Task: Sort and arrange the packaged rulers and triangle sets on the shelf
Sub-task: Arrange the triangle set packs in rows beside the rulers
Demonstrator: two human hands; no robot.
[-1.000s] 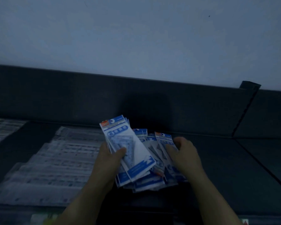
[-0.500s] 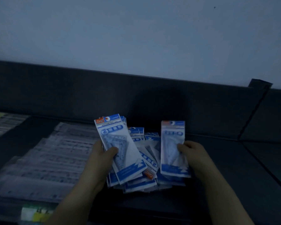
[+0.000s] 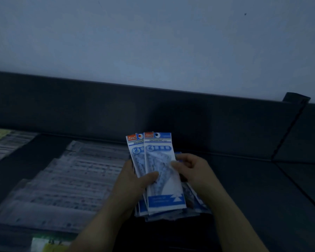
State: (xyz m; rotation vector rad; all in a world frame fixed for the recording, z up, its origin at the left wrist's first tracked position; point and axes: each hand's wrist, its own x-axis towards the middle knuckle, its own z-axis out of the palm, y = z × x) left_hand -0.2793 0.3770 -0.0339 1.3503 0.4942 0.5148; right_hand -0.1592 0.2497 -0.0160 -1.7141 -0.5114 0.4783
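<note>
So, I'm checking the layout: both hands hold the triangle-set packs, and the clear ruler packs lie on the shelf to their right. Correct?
No: the head view shows the ruler packs lying left of the triangle-set packs, not right. The left hand and right hand do both hold them.

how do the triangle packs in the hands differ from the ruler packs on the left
Triangle packs are gripped by the left hand and right hand, tilted up from the shelf; ruler packs lie flat on it. Triangle packs are blue and white; ruler packs look pale grey. Both sit in overlapping layers.
</note>
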